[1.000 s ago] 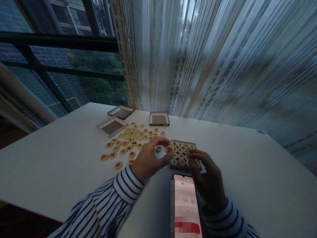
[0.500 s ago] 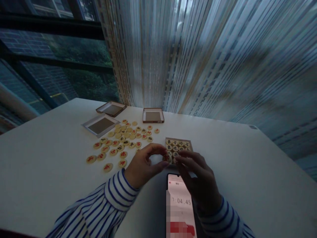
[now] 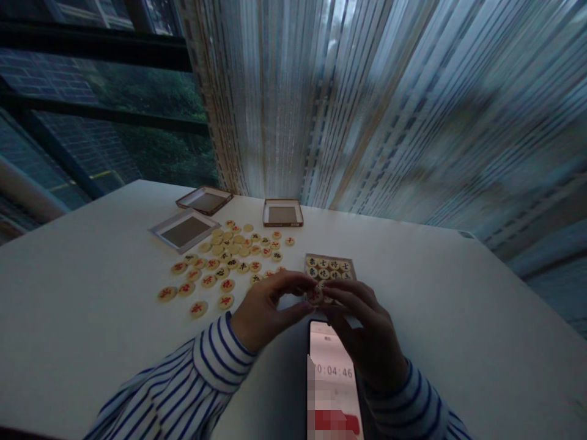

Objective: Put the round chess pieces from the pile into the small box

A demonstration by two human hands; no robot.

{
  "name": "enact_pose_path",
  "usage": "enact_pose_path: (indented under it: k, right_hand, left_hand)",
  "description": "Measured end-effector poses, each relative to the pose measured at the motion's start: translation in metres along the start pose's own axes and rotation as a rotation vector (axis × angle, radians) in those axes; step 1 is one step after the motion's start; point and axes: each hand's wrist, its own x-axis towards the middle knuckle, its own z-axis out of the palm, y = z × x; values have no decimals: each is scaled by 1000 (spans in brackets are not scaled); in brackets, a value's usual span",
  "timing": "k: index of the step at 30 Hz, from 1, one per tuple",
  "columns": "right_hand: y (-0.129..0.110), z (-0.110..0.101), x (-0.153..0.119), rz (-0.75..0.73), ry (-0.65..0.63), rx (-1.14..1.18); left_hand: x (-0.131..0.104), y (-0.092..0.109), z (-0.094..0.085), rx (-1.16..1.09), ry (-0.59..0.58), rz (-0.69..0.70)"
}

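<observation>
A round wooden Chinese chess piece point(image 3: 315, 294) with a red character is pinched between the thumb and fingers of my left hand point(image 3: 270, 305). From the other side, the fingertips of my right hand point(image 3: 367, 318) close on the same piece. Both hands are over the near end of a shallow box point(image 3: 354, 269), which holds rows of black-character pieces point(image 3: 323, 264). My fingers hide the box's front rows. Left of the hands, many loose chess pieces point(image 3: 227, 285) are spread on the white table point(image 3: 435, 293), some red, some black, some showing a blank side.
A phone point(image 3: 332, 354) with a running timer lies below the box, between my forearms. Farther back are two open brown-rimmed trays point(image 3: 283, 215) point(image 3: 205, 200) and a pale lid with a dark panel point(image 3: 186, 232). A striped string curtain point(image 3: 293, 110) hangs behind the table.
My left hand has moved slightly right with the red-character piece, bringing it against my right fingertips. The timer advanced by a second. The view has shifted slightly.
</observation>
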Motion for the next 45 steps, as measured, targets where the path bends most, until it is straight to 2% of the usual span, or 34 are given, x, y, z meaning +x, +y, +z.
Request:
enact_pose_path:
  k: [10, 18, 24, 28, 34, 40, 45]
  right_hand:
    - [0, 0, 0, 12, -8, 29]
    - [2, 0, 0, -10, -17, -5]
    - [3, 0, 0, -22, -21, -53]
    - [3, 0, -1, -14, -14, -51]
    - [4, 2, -1, -17, -39, -66]
    - [3, 5, 2, -26, -69, -110]
    - [6, 6, 3, 13, -74, -124]
  left_hand:
    - [0, -1, -1, 36, 28, 60]
    - [-1, -2, -1, -64, 18, 57]
    - [2, 1, 0, -281, 52, -49]
    - [5, 3, 0, -350, 56, -152]
    - [7, 5, 2, -370, 52, -244]
    - [8, 2, 5, -384, 81, -275]
    - [10, 4, 3, -259, 133, -272]
